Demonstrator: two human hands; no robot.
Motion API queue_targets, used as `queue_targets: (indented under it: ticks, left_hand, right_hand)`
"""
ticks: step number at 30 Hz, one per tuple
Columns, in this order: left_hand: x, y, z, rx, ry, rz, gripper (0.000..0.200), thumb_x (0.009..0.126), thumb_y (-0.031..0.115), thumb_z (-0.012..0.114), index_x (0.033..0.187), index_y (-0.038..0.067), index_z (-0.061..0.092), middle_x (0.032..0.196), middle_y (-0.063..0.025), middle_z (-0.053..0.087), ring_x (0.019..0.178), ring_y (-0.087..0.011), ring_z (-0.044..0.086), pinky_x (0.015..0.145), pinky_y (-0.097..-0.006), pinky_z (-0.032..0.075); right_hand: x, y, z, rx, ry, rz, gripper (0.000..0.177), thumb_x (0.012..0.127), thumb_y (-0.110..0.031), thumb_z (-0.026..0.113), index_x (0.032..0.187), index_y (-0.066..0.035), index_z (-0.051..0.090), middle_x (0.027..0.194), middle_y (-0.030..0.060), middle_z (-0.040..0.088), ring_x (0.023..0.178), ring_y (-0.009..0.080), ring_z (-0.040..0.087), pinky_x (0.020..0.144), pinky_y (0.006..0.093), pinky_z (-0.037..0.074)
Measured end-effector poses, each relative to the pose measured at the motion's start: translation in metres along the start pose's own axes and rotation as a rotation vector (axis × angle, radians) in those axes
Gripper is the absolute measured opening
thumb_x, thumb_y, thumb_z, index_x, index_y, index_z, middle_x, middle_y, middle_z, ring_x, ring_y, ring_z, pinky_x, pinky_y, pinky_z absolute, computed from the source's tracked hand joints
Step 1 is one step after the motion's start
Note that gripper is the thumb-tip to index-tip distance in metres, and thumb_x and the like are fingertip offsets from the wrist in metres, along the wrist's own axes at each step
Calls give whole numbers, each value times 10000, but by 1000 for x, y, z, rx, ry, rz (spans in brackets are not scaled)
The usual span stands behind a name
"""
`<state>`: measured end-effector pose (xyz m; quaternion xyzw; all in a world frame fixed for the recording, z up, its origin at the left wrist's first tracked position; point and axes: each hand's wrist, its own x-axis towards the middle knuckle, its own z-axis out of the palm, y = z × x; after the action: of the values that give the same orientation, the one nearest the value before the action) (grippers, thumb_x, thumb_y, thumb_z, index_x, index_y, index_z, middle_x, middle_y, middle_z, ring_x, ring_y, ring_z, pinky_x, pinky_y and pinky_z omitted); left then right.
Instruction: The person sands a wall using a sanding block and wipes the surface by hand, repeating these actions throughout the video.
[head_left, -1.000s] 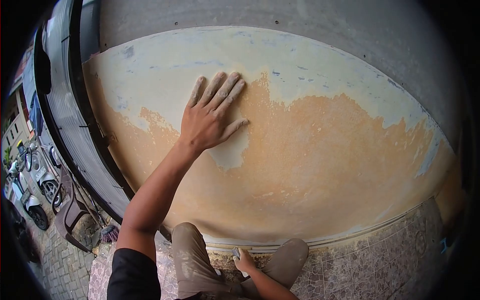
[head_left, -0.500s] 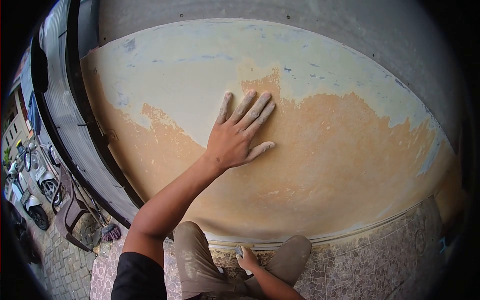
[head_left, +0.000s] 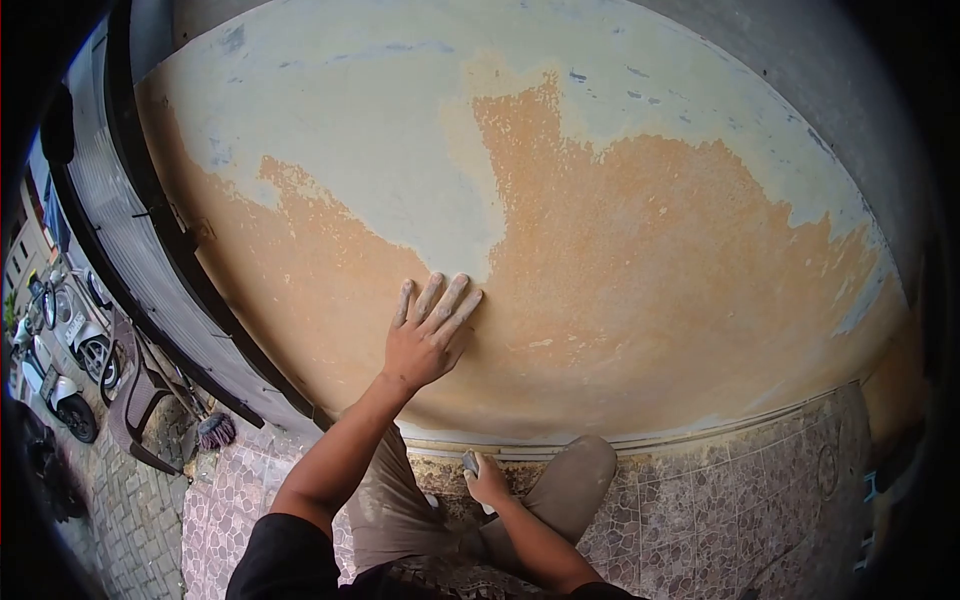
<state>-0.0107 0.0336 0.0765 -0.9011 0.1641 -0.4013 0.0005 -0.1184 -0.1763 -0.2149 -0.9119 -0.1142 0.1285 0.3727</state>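
Observation:
My left hand, its fingers coated in pale dust, lies spread against the wall. Its fingertips are at the lower tip of a pale, smooth patch, where that meets worn orange paint. Down between my knees, my right hand is closed around a small grey block. The block is mostly covered by the fingers, so its exact kind does not show. Yellowish dust lies along the foot of the wall near that hand.
A dark-framed corrugated panel borders the wall on the left. Beyond it are a brown plastic chair, a brush head and parked scooters. Patterned tiles cover the floor around my knees.
My left hand has slid down and left along the wall, from the upper orange edge to the pale patch's lower tip. The view has tilted lower. My right hand still grips the block.

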Motion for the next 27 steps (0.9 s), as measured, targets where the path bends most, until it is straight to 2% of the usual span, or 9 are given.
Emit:
queue_targets:
  ticks: [1,6,11,16,17,19,23,25,27]
  left_hand:
    - [-8,-2,1,1,-5,-6,753,860,356,745,1541,279,435,1626,-23,364,1515,-309,291,1238,-581,156]
    - [-7,-7,-13,-68,85,-184,799,832,324,776,1540,176,436,1627,-124,343,1519,-400,241,1236,-595,132]
    - [30,7,-53,-134,95,-294,870,891,398,713,1596,92,305,1666,-213,208,1547,-435,132,1226,-589,93]
    - [31,31,-39,-186,72,-281,864,884,395,718,1593,108,317,1666,-199,221,1544,-435,138,1225,-607,77]
    - [28,35,-34,-170,23,-246,860,880,391,720,1591,116,323,1665,-185,229,1542,-436,145,1226,-612,76]
    - [21,41,-24,-160,-43,-204,853,864,380,732,1586,147,341,1663,-135,261,1538,-424,168,1230,-623,76]
    - [13,37,-16,-164,-90,-143,878,842,379,753,1588,173,339,1661,-75,287,1544,-362,195,1232,-628,66]
    - [20,28,-24,-119,-82,-139,880,841,379,753,1589,176,336,1662,-69,286,1546,-356,194,1234,-625,66]
    - [34,24,-35,-96,-55,-163,876,853,380,745,1591,156,330,1665,-78,278,1549,-366,176,1234,-621,55]
  right_hand:
    - [-1,-4,-4,18,-20,18,608,916,-238,658,1433,18,467,1343,257,547,1269,429,516,1063,470,433]
    - [0,-10,-7,16,-27,-1,594,915,-237,661,1428,0,478,1332,257,549,1254,435,520,1052,475,438]
    - [0,-11,-1,16,-15,-21,584,921,-228,655,1441,-34,475,1327,244,554,1247,432,521,1043,476,443]
    - [2,-16,-5,42,-56,-25,579,936,-210,637,1462,-54,454,1332,235,550,1250,422,523,1041,467,448]
    - [4,-12,0,43,-63,-24,579,936,-210,637,1462,-54,454,1332,235,550,1250,422,523,1041,467,448]
    - [5,-6,5,-22,-25,-83,588,946,-272,618,1478,-125,414,1317,185,529,1173,410,573,932,505,508]
    - [1,-8,0,-6,-44,-75,593,947,-271,619,1483,-127,411,1312,190,530,1172,410,573,932,508,507]
    - [3,-13,-3,3,-50,1,590,934,-228,647,1447,-16,450,1318,246,548,1237,426,528,1030,474,453]
    - [1,-17,-8,15,-58,-6,592,933,-233,649,1443,-8,450,1314,249,548,1232,428,531,1027,476,455]
